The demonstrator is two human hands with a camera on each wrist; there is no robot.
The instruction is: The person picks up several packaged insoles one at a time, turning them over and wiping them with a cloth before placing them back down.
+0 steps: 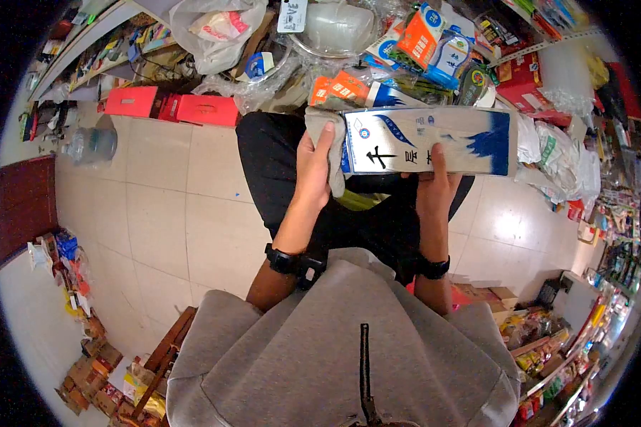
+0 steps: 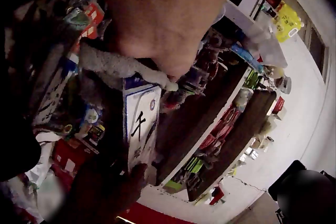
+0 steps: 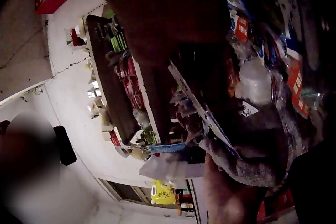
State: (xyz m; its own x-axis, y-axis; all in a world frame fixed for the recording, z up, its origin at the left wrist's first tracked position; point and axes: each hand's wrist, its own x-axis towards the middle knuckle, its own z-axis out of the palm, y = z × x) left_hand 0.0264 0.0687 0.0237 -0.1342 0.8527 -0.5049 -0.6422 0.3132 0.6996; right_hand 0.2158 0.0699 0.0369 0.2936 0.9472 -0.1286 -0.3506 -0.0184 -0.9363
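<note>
A flat white-and-blue printed packet (image 1: 399, 128) with large black characters lies crosswise between both hands in the head view. My right hand (image 1: 435, 193) grips its lower edge, thumb on the printed face. At the left end, my left hand (image 1: 313, 169) pinches a soft grey fabric piece (image 1: 337, 160), thumb on top; this piece stands across the packet's end. The left wrist view shows the grey fabric (image 2: 107, 65) bent over the end of the packet (image 2: 140, 121). In the right wrist view the packet is nearly edge-on, beside the grey fabric (image 3: 244, 170).
In front lies a heap of wrapped goods, with orange packets (image 1: 340, 88), a clear plastic container (image 1: 338, 28) and a white bag (image 1: 217, 32). Red boxes (image 1: 206, 110) stand left of it. White bags (image 1: 559, 153) lie at right, near crowded shelves. Tiled floor (image 1: 214, 206) surrounds the seated person.
</note>
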